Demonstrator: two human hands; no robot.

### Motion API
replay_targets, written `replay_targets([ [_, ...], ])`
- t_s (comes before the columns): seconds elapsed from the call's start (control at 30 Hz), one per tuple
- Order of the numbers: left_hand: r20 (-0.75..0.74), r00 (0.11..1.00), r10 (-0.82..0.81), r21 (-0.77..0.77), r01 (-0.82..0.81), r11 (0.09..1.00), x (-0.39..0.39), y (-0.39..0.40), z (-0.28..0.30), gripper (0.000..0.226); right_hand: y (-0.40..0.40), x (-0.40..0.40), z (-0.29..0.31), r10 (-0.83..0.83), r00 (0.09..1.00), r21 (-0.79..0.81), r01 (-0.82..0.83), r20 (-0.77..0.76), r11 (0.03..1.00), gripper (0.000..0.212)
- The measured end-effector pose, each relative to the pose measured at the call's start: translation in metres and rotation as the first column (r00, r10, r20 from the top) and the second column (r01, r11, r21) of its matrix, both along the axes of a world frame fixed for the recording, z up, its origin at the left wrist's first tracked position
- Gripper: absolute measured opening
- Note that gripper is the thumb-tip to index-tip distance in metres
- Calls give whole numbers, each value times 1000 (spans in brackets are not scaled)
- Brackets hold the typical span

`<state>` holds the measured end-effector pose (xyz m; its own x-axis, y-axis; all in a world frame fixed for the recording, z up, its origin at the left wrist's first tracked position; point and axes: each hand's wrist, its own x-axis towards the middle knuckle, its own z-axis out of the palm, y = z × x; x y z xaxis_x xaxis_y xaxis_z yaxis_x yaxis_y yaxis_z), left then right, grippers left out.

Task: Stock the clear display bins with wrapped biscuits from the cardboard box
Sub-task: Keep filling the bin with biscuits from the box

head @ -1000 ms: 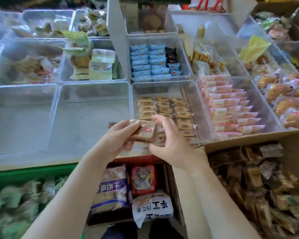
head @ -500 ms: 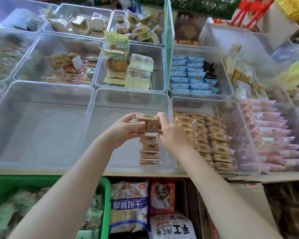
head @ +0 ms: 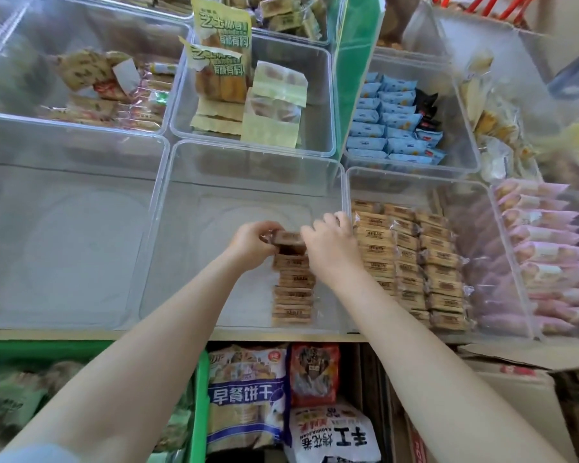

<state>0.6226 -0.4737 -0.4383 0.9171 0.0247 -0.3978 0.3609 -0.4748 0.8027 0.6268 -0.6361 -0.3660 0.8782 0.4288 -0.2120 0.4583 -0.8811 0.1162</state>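
Both hands lowered inside a clear display bin (head: 168,228), meeting over one wrapped biscuit (head: 288,238). Left hand (head: 253,240) pinching the biscuit's left end, fingers curled around it. Right hand (head: 330,243) gripping the right end, fingers bent over the top. Biscuit held flat at the far end of a short row of wrapped biscuits (head: 293,290) running back toward the wrists. Just right of the right hand, a neighbouring bin (head: 475,208) packed with similar biscuits. Below the right forearm, the cardboard box (head: 515,379).
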Motion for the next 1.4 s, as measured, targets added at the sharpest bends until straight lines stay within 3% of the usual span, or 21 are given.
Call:
replay_targets([
  [0.17, -126, 992, -18, -37, 13, 999, -3, -6, 3, 20, -28, -25, -16, -128, 989, 301, 100, 75, 948, 36],
  [0.3, -119, 993, 22, 169, -2, 986, -3, -15, 2, 17, -28, -31, -16, -197, 980, 340, 192, -19, 921, 44],
  [0.4, -119, 990, 71, 195, -47, 980, -3, -23, 1, 19, -28, -28, -17, -192, 981, 339, 184, -11, 922, 45],
  [0.5, -116, 992, 52, 240, -23, 970, -8, -29, 10, 27, -27, -31, -16, -209, 978, 436, 197, -21, 878, 47],
  [0.67, -186, 983, 4, 341, 60, 938, -34, -44, 51, 55, -46, -61, 11, -245, 969, 662, 212, -45, 719, 40],
  [0.77, 3, 999, 48, 417, -45, 908, -61, -70, 81, 45, -78, -101, 47, -281, 959, 758, 172, 16, 629, 29],
  [0.87, 284, 958, 37, 248, -111, 962, -95, -134, 119, 26, -131, -146, 89, -375, 923, 834, 141, 84, 533, 22],
  [0.93, 337, 941, -37, 135, -9, 991, -117, -189, 143, 17, -177, -167, 110, -507, 859, 861, 202, 73, 467, 22],
  [1.0, 289, 950, -118, 43, 110, 993, -135, -244, 154, 20, -226, -179, 117, -668, 744, 879, 307, 16, 364, 20],
  [1.1, 52, 969, -240, -17, 241, 970, -151, -312, 159, 63, -299, -183, 107, -813, 543, 845, 519, -211, 127, 20],
  [1.17, -45, 970, -238, -64, 235, 970, -158, -344, 158, 75, -341, -180, 89, -813, 397, 679, 734, -426, 2, 18],
  [1.23, -60, 979, -196, -64, 192, 979, -161, -363, 154, 70, -374, -173, 60, -761, 251, 480, 873, -598, -89, 27],
  [1.33, -25, 994, -103, -51, 102, 993, -163, -374, 148, 57, -401, -162, 12, -679, 95, 297, 936, -728, -188, 51],
  [1.4, -7, 996, -83, -39, 83, 996, -163, -374, 145, 52, -404, -158, -12, -661, 43, 271, 930, -750, -247, 63],
])
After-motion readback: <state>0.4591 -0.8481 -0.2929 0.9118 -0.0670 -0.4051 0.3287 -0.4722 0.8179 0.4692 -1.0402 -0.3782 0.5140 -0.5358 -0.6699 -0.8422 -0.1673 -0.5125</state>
